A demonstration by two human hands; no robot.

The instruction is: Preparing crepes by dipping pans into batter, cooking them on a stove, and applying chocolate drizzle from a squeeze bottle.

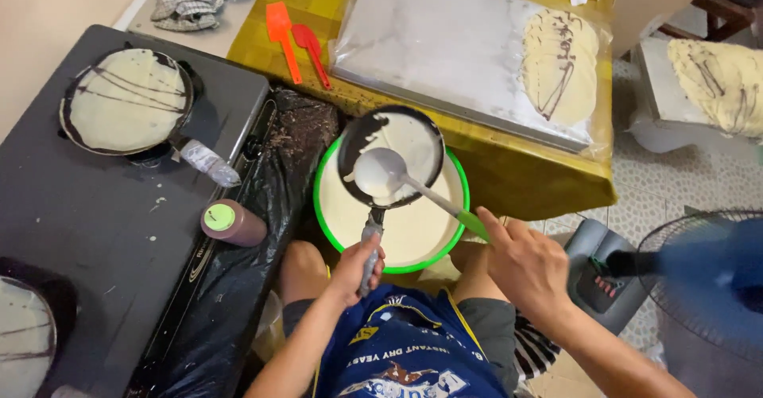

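Hands work over a green batter bowl (pixel 324 207): left hand (pixel 356 267) clenched on a small pan's (pixel 389 155) handle, right hand (pixel 526 263) gripping a ladle (pixel 380 171). Pan looks light and rigid; batter runny, likely to drip.

A makeshift home cooking area is indicated by a black gas stove (pixel 119 231) bearing crepe pans, a green batter basin (pixel 322 207), and a plastic-covered tray (pixel 445 40) of finished crepes
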